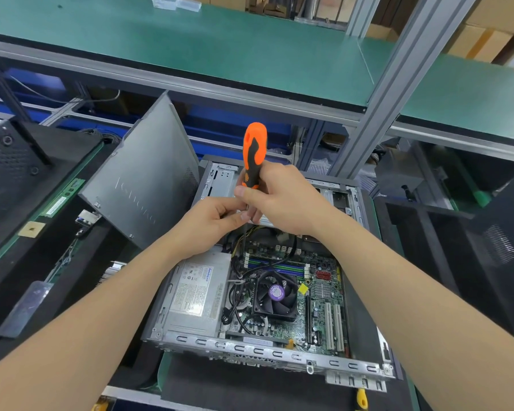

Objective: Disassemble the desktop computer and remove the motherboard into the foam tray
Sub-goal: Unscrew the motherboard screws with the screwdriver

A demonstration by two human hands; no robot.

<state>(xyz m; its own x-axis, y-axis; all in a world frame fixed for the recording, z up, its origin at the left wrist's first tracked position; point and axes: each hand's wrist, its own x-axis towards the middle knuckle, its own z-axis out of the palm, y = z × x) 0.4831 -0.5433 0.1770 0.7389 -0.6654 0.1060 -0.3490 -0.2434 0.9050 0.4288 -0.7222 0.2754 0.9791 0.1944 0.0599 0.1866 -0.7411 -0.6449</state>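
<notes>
Green-topped shelf (190, 40) at 12 o'clock over the bench. Open desktop case (250, 350) at centre, motherboard (321, 295) inside it at 5 o'clock, power supply (193, 292) beside it at 7. Right hand (279, 200) curled round the orange screwdriver (254, 149) handle, tool upright. Left hand (211, 223) pinches the shaft just below. Side panel (143, 179) leans at 10 o'clock.
</notes>
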